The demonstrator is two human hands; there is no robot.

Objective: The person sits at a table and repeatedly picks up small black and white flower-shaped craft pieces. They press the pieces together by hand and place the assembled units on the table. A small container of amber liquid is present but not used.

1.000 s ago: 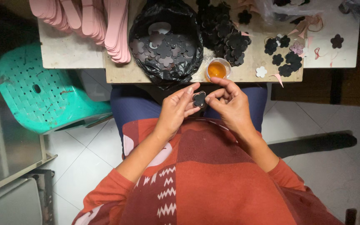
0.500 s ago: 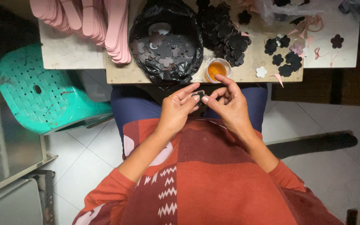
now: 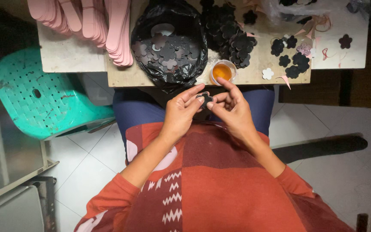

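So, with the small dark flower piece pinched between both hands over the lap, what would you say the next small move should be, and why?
Probably press the layers of the dark flower piece together. The left hand and right hand both pinch it at the fingertips, just below the small cup of orange liquid, which looks like glue. That suggests a joint in need of firm pressure, though the piece is too small to be sure.

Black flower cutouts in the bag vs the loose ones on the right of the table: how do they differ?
The cutouts in the black bag lie heaped and overlapping; the loose cutouts lie flat, mostly spread apart. The bag ones are contained by plastic; the loose ones rest on bare table, beside one white flower. Both are dark, flower-shaped, like the piece pinched between left hand and right hand.
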